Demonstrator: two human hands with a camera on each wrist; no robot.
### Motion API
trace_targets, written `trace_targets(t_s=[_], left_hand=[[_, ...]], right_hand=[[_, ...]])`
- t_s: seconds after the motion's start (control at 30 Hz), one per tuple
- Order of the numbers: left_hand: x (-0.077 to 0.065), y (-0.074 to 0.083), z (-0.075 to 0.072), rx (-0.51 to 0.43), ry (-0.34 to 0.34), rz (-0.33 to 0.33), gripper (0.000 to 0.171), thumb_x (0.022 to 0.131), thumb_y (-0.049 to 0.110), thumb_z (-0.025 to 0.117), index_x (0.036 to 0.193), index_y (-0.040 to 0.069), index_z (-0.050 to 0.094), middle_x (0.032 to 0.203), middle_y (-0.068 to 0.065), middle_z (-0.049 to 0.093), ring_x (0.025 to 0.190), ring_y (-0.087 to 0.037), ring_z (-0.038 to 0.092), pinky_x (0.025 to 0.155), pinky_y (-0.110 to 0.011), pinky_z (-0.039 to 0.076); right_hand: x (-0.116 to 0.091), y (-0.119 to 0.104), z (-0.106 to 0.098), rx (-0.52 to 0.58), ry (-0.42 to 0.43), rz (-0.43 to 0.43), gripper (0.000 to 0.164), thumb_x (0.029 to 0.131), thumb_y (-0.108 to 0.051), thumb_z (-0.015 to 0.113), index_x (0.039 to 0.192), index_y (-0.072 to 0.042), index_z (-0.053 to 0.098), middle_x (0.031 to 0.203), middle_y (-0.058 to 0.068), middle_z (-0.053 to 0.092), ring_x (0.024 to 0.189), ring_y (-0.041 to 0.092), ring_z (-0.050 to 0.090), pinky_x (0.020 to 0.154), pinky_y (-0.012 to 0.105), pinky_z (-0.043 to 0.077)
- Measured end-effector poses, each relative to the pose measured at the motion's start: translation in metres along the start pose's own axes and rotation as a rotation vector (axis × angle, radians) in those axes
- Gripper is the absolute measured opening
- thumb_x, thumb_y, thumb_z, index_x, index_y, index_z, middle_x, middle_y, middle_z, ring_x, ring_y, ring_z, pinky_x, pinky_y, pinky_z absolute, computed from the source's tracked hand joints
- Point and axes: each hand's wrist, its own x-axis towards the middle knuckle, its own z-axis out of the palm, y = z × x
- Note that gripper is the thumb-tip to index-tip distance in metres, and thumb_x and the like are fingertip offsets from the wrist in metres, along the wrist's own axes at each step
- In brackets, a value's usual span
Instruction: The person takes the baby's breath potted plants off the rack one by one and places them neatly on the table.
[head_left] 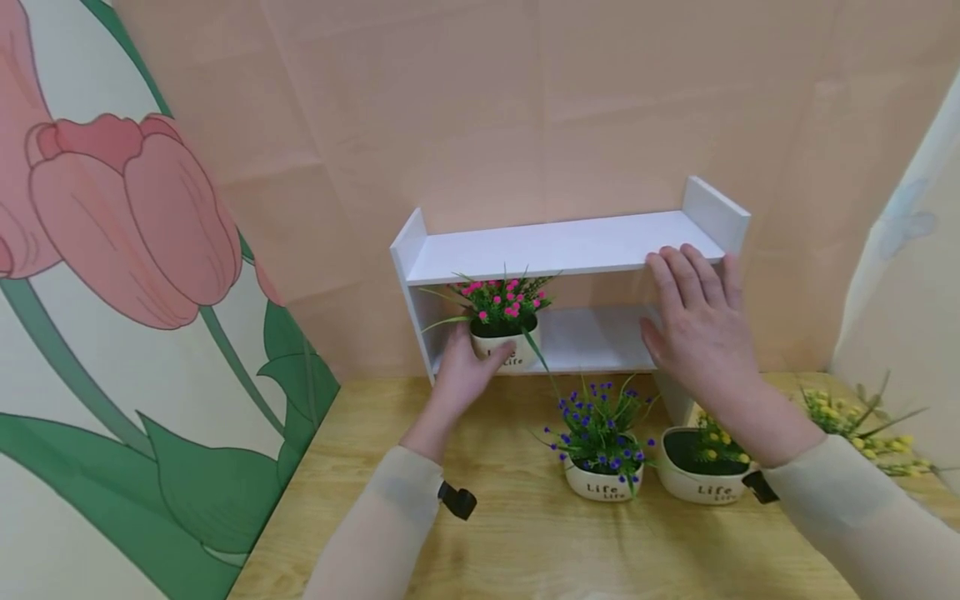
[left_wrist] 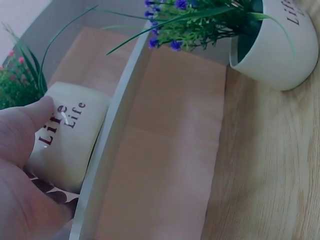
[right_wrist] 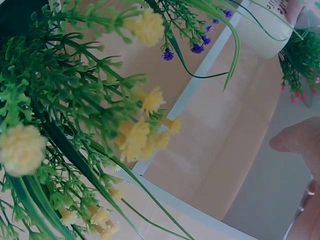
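My left hand (head_left: 467,375) holds a cream flowerpot (head_left: 517,353) marked "Life", planted with pink flowers (head_left: 504,302), at the left part of the white shelf's (head_left: 551,245) lower level. The thumb lies over the pot's front, while the other fingers go around its far side, partly hidden. In the left wrist view the pot (left_wrist: 75,132) sits right at the lower board's front edge. My right hand (head_left: 701,337) rests on the front edge of the top board near its right end, fingers extended and thumb apart.
In front of the shelf, a cream pot with blue-purple flowers (head_left: 602,483) stands on the wooden table (head_left: 510,542). Beside it is a pot with yellow flowers (head_left: 693,487), partly behind my right forearm. More yellow flowers (head_left: 870,437) show farther right. A tulip-painted wall (head_left: 127,208) is at left.
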Motion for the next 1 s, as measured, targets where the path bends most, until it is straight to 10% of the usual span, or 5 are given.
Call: trace_targets(t_s=[1.0], left_hand=[[-0.009,0.006,-0.010,-0.037,0.001,0.007,0.088,0.098,0.039,0.087,0.167,0.008,0.042,0.166,-0.018,0.047,0.154,-0.040,0.045,0.128,-0.057,0.036]], right_hand=[[-0.001,0.000,0.000,0.009,-0.002,-0.003,0.097,0.083,-0.008,0.084,0.165,0.003,0.034,0.163,0.030,0.036,0.157,0.052,0.027,0.133,0.070,0.004]])
